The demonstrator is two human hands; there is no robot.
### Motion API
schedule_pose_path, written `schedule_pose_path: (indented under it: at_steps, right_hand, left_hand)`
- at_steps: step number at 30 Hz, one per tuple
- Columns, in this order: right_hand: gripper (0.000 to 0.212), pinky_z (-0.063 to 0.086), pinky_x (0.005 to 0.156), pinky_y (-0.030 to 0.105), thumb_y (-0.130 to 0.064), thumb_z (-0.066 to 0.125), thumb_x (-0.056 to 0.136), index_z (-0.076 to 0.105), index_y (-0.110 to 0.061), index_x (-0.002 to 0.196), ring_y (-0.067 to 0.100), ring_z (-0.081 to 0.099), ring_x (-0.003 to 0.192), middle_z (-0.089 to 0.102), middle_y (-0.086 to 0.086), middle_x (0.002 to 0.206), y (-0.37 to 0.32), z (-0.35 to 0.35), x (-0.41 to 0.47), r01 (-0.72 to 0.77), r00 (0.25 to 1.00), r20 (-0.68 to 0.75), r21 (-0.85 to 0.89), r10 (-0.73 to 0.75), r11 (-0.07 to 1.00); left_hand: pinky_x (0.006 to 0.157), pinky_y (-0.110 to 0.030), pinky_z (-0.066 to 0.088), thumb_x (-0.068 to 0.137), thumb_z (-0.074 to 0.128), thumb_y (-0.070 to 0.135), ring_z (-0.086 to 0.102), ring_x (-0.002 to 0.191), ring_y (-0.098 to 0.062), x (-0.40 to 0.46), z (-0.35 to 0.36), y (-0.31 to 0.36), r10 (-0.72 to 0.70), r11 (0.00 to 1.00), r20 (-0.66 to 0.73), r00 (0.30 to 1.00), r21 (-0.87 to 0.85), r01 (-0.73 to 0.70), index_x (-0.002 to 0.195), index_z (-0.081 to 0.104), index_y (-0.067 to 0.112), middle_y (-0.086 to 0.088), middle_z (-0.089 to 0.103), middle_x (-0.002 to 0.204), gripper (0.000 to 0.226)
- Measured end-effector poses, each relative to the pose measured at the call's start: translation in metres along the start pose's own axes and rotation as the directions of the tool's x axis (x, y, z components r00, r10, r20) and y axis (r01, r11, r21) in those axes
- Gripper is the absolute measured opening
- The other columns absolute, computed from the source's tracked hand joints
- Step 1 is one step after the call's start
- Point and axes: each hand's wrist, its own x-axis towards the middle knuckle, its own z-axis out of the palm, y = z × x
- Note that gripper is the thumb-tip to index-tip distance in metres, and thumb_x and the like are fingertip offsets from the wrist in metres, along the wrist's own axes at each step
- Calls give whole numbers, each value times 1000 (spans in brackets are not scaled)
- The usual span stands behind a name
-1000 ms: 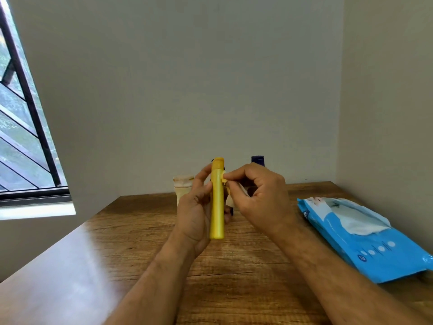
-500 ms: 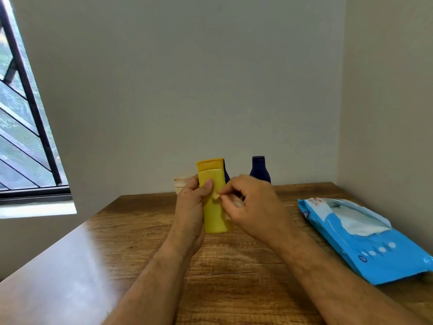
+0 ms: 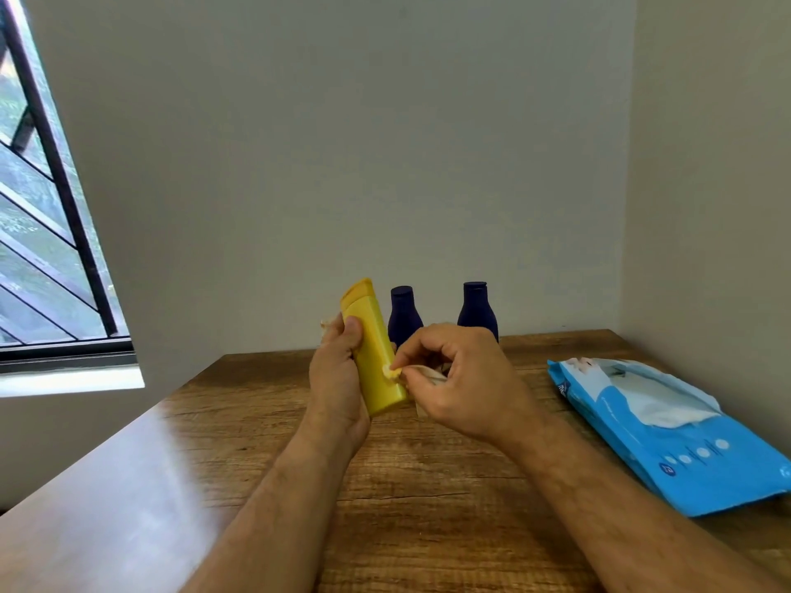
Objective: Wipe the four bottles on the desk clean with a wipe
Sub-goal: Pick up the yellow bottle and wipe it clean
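My left hand [image 3: 336, 378] grips a flat yellow bottle [image 3: 372, 348], held above the desk and tilted with its cap up and to the left. My right hand [image 3: 453, 378] pinches a small wipe [image 3: 421, 374] and presses a fold of it against the bottle's right face. Two dark blue bottles [image 3: 403, 316] [image 3: 476, 312] stand upright at the back of the desk, behind my hands. A pale bottle [image 3: 327, 324] is almost wholly hidden behind my left hand.
A blue pack of wipes [image 3: 667, 430] lies on the right of the wooden desk [image 3: 428, 485], its flap open with a white wipe showing. Walls close in at the back and right. A barred window is on the left.
The yellow bottle has turned from edge-on to broad face and now leans to the left. My right hand with the wipe has slid down its side, uncovering both blue bottles.
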Motion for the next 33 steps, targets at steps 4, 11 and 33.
schedule_pose_path:
  at_steps: [4, 11, 33]
  right_hand:
    - [7, 50, 68, 8, -20, 70, 88, 72, -25, 91, 0, 61, 88, 66, -13, 88, 4, 0, 2, -23, 995, -97, -55, 17, 998]
    - [8, 46, 62, 7, -25, 68, 90, 69, -33, 91, -2, 59, 82, 64, -16, 89, 8, -4, 7, -124, 966, -229, -12, 118, 992]
    - [4, 45, 62, 8, -23, 70, 88, 70, -27, 88, -3, 60, 81, 63, -14, 88, 4, -2, 5, -121, 978, -177, -40, 112, 992]
  left_hand:
    - [78, -47, 62, 103, 50, 22, 72, 97, -29, -1, 3, -4, 34, 997, 94, 995, 59, -40, 135, 51, 35, -9, 70, 117, 35]
    - [68, -45, 59, 97, 60, 17, 71, 82, -27, -4, 6, -7, 73, 991, 192, 979, 98, -93, 133, 45, 36, 0, 78, 94, 43]
    - [59, -32, 61, 101, 30, 61, 75, 69, -20, -8, 8, -9, -225, 961, 129, 966, 195, 198, 109, 69, 11, -11, 78, 84, 63]
